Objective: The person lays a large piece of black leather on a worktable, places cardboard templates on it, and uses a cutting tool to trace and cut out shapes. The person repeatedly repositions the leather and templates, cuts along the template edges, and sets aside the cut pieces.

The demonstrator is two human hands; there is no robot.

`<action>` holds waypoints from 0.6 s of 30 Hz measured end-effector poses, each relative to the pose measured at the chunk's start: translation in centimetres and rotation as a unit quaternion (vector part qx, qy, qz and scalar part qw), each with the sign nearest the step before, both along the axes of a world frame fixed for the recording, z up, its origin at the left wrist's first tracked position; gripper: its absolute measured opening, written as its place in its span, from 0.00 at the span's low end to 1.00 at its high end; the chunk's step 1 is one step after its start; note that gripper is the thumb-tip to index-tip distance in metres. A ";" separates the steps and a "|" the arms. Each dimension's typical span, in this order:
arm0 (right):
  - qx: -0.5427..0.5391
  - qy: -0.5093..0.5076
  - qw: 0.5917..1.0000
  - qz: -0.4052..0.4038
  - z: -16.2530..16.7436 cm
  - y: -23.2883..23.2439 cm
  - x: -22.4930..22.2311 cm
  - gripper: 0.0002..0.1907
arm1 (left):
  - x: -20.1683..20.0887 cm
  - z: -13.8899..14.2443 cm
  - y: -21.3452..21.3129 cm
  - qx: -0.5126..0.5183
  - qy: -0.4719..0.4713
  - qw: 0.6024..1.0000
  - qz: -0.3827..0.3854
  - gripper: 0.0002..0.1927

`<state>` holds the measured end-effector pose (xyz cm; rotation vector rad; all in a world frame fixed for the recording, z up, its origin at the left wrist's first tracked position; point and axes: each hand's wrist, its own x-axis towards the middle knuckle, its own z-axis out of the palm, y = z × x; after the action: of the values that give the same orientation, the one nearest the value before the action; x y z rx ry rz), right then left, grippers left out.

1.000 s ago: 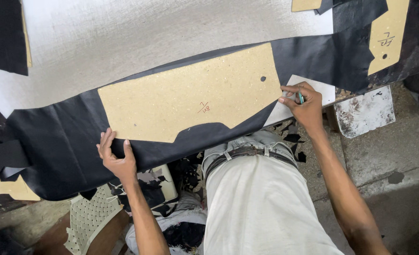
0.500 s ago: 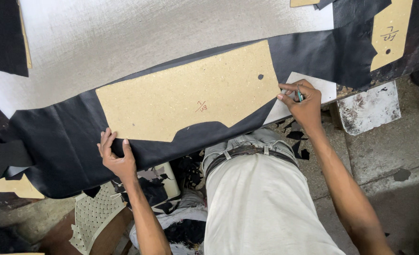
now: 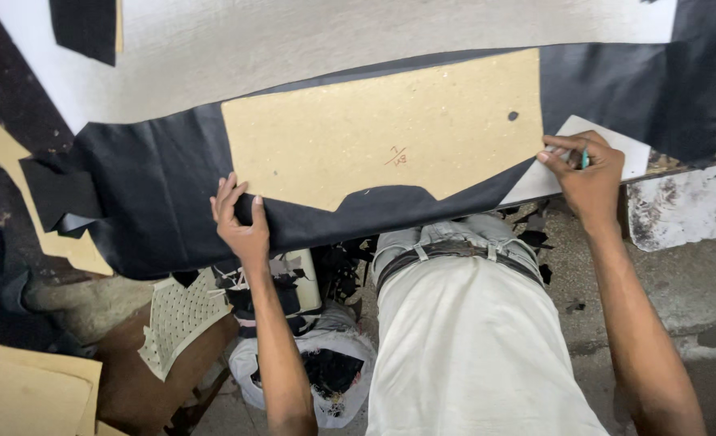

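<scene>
While the tan cardboard template (image 3: 382,129) lies flat on the black leather sheet (image 3: 156,186), its long axis runs left to right across the view, tilted slightly so that the right end sits higher than the left. Its straight long edge faces away from the person; the near edge carries a shallow notch at about mid-length, through which the black sheet shows. A small round hole sits near the template's upper right corner, and a faint red mark lies near its centre. The left hand (image 3: 241,222) rests on the black leather at the template's lower left corner, fingers extended and slightly spread, the tips touching or just meeting the template's edge. The right hand (image 3: 588,173) is at the template's lower right corner, fingers curled and pinching a small teal marking tool (image 3: 585,158), whose tip cannot be made out. Under that hand lies a white sheet (image 3: 616,153), partly covered by the black leather. Beyond the leather spreads a pale grey fabric (image 3: 293,40). Below the table edge, a white bag of dark scraps (image 3: 325,375) stands beside the person's legs, next to a perforated cream piece (image 3: 180,319).
</scene>
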<state>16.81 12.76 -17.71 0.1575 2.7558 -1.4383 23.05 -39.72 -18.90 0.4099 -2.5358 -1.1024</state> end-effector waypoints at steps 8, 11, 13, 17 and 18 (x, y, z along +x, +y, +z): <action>-0.062 -0.117 0.991 0.005 1.1 1.6 -1.0 0.14 | -0.5 1.0 0.2 0.039 -0.003 0.999 0.020 0.16; -0.154 -0.153 0.969 -0.120 2.9 2.1 -3.7 0.13 | -1.5 2.1 1.9 0.051 0.020 0.998 0.030 0.20; -0.166 -0.084 0.975 -0.121 3.3 -0.6 -5.9 0.17 | -2.8 2.5 4.1 -0.026 0.010 0.999 0.027 0.26; 0.053 -0.020 0.997 0.056 4.6 -12.0 -10.1 0.24 | -5.9 2.3 8.1 0.005 -0.142 0.990 -0.006 0.60; -0.017 -0.005 0.991 0.129 4.6 -16.4 -10.9 0.19 | -6.2 2.4 8.4 -0.010 -0.146 0.989 -0.011 0.62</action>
<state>5.91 -3.60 -13.09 -0.1865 2.6229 -1.4084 16.86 -31.29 -16.54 0.5756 -2.8078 -1.0922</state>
